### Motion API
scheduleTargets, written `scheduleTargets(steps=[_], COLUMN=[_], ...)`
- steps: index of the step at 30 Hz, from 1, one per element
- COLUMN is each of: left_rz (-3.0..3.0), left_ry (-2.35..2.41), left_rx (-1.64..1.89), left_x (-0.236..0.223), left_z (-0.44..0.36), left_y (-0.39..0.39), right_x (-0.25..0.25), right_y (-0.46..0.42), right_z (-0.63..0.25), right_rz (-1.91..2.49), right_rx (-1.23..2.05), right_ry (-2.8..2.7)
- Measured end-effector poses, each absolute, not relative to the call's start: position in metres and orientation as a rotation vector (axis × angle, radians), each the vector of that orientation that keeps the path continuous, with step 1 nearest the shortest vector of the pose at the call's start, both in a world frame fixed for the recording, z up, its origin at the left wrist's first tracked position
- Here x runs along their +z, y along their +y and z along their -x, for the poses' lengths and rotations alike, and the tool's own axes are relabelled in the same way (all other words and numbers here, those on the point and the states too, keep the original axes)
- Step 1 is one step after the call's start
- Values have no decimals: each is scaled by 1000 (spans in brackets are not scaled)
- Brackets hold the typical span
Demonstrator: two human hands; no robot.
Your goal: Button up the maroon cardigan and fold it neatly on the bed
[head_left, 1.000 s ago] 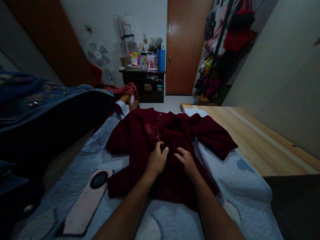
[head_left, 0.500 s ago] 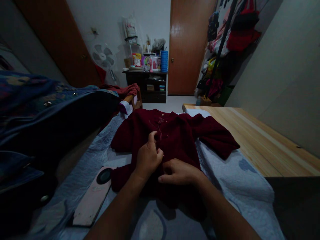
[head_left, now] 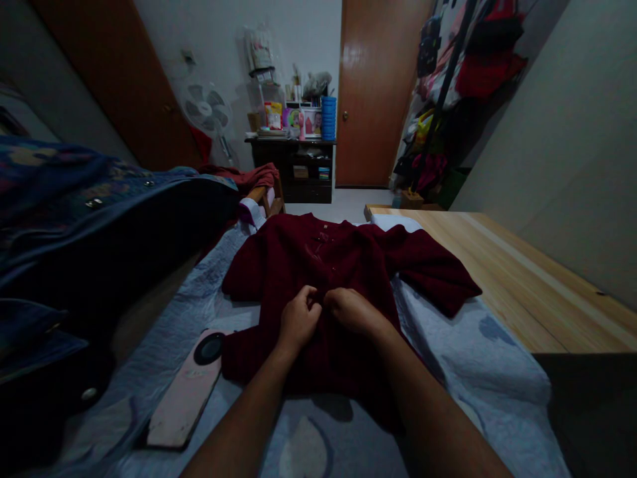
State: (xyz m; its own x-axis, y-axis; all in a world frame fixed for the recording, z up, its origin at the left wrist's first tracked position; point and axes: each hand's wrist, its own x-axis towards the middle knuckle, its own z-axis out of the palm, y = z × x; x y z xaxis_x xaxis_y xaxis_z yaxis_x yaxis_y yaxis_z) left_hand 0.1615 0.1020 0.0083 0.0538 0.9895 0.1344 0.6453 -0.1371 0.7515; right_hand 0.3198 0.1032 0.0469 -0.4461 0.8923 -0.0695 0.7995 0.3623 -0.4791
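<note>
A maroon button-front shirt lies spread on the bed, collar away from me and sleeves out to both sides. A small label shows at its neck, with shiny buttons down the front. My left hand is closed on the front edge at mid-chest, thumb and forefinger pinched together. Close beside it, my right hand has its fingers curled down onto the same front opening. Whatever button sits between the fingertips is hidden.
A pink phone with a round dark camera ring lies left of the shirt on the patterned bedsheet. Denim clothing hangs at the left. A wooden board borders the right side. A fan, dark cabinet and door stand behind.
My left hand has drawn down and its raised forefinger has folded into a pinch. My right hand has moved up and forward to meet it at the shirt front.
</note>
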Motion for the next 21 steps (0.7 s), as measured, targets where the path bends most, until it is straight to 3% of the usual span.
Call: scheduleTargets(steps=[7,14,21], left_rz=[-1661,-1731,-1630], left_ry=[1381,1306,1259], left_rx=[1111,1229,1270], left_x=[-5,-6,-11], left_z=[-151,-149,-146], left_y=[100,102,105], right_x=[-4,-15,-18], right_y=[104,106,107], right_z=[-310,-311,-310], right_rz=[1509,1548,1430], right_rx=[534,413,752], right_ry=[-2367,-2288,-1847])
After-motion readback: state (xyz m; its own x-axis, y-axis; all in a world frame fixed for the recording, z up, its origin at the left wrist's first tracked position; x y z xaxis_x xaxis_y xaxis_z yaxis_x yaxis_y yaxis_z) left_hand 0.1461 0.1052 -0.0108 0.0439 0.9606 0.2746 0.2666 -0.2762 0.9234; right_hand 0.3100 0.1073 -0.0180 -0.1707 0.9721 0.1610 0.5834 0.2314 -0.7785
